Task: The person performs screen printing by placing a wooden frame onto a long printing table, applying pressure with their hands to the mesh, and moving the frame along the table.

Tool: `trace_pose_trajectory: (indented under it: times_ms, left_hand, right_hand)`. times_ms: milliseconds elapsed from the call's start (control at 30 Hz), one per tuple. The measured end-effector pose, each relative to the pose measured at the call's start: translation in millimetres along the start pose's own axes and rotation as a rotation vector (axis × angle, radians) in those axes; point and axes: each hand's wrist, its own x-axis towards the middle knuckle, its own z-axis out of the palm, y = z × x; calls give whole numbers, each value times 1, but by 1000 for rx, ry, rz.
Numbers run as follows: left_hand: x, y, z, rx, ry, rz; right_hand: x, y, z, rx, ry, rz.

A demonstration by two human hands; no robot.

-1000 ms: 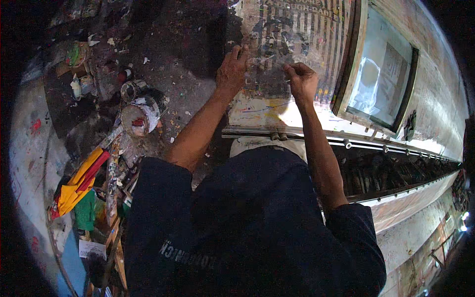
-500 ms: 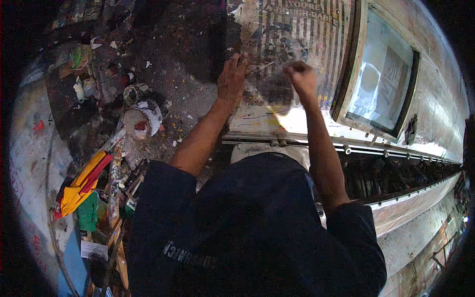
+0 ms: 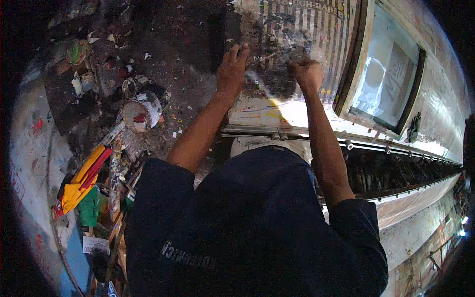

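Observation:
My left hand point(image 3: 231, 72) rests at the left edge of a striped, paint-stained work surface point(image 3: 321, 39). Its fingers point away from me, slightly apart, and nothing shows in them. To its right, over a dark smudged area of the same surface, my right hand point(image 3: 308, 76) is closed with its fingers curled in. Whatever it may hold is hidden or too small to name. A pale strip point(image 3: 247, 116) with yellow and coloured paint marks lies along the near side of the surface.
A wooden-framed screen point(image 3: 383, 69) lies right of my right hand. Along the near edge runs a metal rail point(image 3: 376, 145) with round fittings. Paint-crusted cans point(image 3: 143, 114), a yellow and red cloth point(image 3: 86, 180) and a green cloth point(image 3: 89, 205) sit at the left.
My right hand has shifted slightly to the right and is less blurred. My left hand stays at the surface's edge, a little farther up in view.

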Motion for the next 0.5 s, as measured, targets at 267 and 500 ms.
trace_pose_trajectory:
  times_ms: [267,500]
  left_hand:
    - [4,-3,-1,55,33,43]
    - [2,-2,-2,13,64,55]
  right_hand:
    - [21,22,22,-35,26,-43]
    - [16,21,16,-32,62,-160]
